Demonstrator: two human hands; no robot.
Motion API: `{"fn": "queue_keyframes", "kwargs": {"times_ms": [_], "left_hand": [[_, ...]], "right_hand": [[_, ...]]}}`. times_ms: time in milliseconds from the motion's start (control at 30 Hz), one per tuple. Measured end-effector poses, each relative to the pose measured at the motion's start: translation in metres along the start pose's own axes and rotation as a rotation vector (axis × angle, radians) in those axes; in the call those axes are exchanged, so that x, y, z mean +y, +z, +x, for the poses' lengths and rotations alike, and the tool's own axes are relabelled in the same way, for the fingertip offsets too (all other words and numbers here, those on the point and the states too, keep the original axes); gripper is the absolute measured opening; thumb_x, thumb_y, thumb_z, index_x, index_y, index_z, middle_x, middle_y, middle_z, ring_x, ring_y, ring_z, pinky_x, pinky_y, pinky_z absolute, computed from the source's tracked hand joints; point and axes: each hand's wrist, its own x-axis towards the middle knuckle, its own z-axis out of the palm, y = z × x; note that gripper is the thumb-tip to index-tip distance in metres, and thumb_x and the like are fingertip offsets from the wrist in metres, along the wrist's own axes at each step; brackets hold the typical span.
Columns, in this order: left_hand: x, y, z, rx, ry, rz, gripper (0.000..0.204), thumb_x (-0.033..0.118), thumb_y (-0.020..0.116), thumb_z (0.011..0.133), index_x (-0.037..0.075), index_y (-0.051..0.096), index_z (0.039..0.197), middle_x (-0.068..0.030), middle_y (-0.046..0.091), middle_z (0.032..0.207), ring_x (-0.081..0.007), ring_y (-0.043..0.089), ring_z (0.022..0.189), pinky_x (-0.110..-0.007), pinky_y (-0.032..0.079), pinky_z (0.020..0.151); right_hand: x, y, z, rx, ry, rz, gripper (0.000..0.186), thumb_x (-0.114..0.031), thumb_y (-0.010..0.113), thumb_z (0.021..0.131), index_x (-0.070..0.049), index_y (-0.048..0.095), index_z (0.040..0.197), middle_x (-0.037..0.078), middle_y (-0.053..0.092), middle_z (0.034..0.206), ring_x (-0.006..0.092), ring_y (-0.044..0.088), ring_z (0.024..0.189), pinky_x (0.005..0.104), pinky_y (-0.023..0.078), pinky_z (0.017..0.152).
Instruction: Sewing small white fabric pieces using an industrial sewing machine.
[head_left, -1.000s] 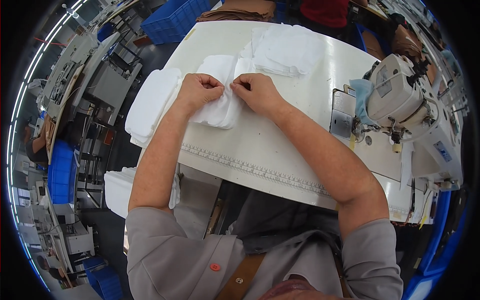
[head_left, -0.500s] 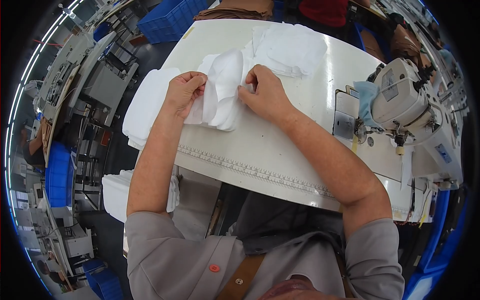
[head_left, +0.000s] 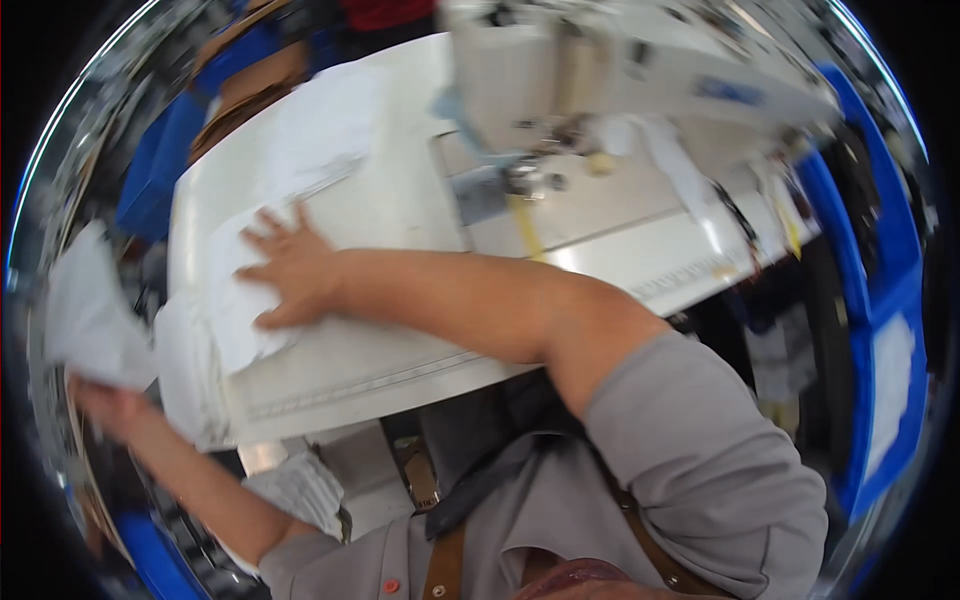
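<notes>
Off the table's left end, my left hand [head_left: 112, 408] is stretched out, with a limp white cloth piece [head_left: 92, 310] raised at its fingers. Motion smears those fingers, but the cloth hangs from them and they appear closed on its lower edge. Fingers spread wide, my right hand [head_left: 292, 268] lies over a stack of white cloth pieces [head_left: 232, 318] on the table, holding nothing. Beyond it lies another white cloth pile [head_left: 325, 125]. A further white pile [head_left: 182, 375] sits at the table's left edge, close to my left forearm.
The white sewing machine [head_left: 600, 70] stands at the far right of the table [head_left: 405, 190], with light-blue cloth on it. Blue bins [head_left: 880, 400] line the right side. Another blue bin [head_left: 160, 165] stands at the far left. A crumpled white bundle [head_left: 300, 490] lies below the table edge.
My view has swung right. My left hand has moved away leftward, taking a white cloth piece off the table. My right hand has opened from a pinch and now spreads over the stack.
</notes>
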Motion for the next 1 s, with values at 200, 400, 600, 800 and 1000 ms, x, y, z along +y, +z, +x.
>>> {"fn": "queue_keyframes", "kwargs": {"times_ms": [200, 400, 600, 800, 1000], "left_hand": [[0.015, 0.048, -0.035, -0.154, -0.081, 0.22, 0.059, 0.029, 0.067, 0.097, -0.003, 0.052, 0.144, -0.017, 0.061, 0.139, -0.0298, 0.058, 0.128, -0.043, 0.046, 0.112], [-0.117, 0.108, -0.192, -0.775, -0.422, 0.332, 0.021, 0.015, 0.063, 0.101, 0.0, 0.063, 0.116, -0.0065, 0.069, 0.106, -0.0155, 0.066, 0.094, -0.029, 0.054, 0.084], [-0.138, 0.182, -0.31, -1.244, 0.561, 0.956, 0.042, 0.019, 0.078, 0.09, -0.002, 0.066, 0.125, -0.0144, 0.065, 0.137, -0.0336, 0.06, 0.126, -0.044, 0.046, 0.107], [-0.139, 0.177, -0.35, -1.482, 0.53, 1.367, 0.081, 0.04, 0.061, 0.099, 0.001, 0.028, 0.162, -0.0193, 0.026, 0.17, -0.0398, 0.018, 0.159, -0.056, 0.013, 0.127], [-0.146, 0.195, -0.373, -1.468, 0.518, 1.409, 0.086, 0.054, 0.047, 0.104, -0.003, 0.021, 0.163, -0.0195, 0.02, 0.172, -0.0381, 0.015, 0.16, -0.058, 0.007, 0.127]], "right_hand": [[0.002, 0.012, -0.013, 0.076, 0.009, 0.108, 0.077, -0.068, 0.044, 0.096, -0.022, 0.048, 0.158, 0.02, 0.02, 0.172, 0.0406, 0.005, 0.161, 0.0709, 0.0, 0.123], [-0.023, -0.024, -0.144, -0.052, -0.201, -0.012, 0.066, -0.057, 0.049, 0.102, -0.012, 0.054, 0.149, 0.019, 0.032, 0.167, 0.0391, 0.018, 0.159, 0.0713, 0.007, 0.123], [-0.004, -0.106, -0.31, 0.064, -0.142, -0.025, 0.037, -0.035, 0.071, 0.094, -0.01, 0.068, 0.121, 0.013, 0.061, 0.137, 0.0315, 0.051, 0.139, 0.0609, 0.029, 0.121], [0.035, -0.18, -0.378, 0.431, 0.167, -0.192, 0.017, -0.014, 0.078, 0.086, -0.01, 0.071, 0.101, 0.006, 0.07, 0.104, 0.0276, 0.066, 0.096, 0.0403, 0.05, 0.086], [0.085, -0.216, -0.406, 0.693, 0.458, -0.293, 0.012, -0.013, 0.079, 0.089, -0.005, 0.072, 0.093, 0.009, 0.068, 0.087, 0.0259, 0.068, 0.066, 0.0381, 0.055, 0.068]]}}
